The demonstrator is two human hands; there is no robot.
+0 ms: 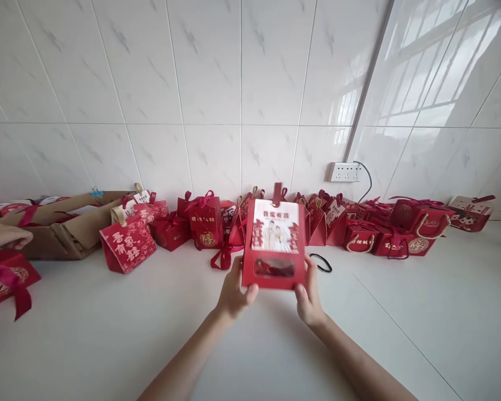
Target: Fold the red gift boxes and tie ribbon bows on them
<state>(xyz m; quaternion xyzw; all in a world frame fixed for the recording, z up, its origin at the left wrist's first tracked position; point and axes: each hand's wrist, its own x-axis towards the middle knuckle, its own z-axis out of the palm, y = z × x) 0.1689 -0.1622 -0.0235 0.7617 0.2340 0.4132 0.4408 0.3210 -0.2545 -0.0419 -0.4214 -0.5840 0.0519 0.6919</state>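
Hands (234,292) hold an apparently windowed box (274,254).

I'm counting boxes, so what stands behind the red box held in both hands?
Behind the red box, more red gift boxes show at either side, with the tiled wall farther back. Whatever is directly behind it is covered and cannot be counted.

Indoor room: tiled wall (212,67), worktop (463,312)
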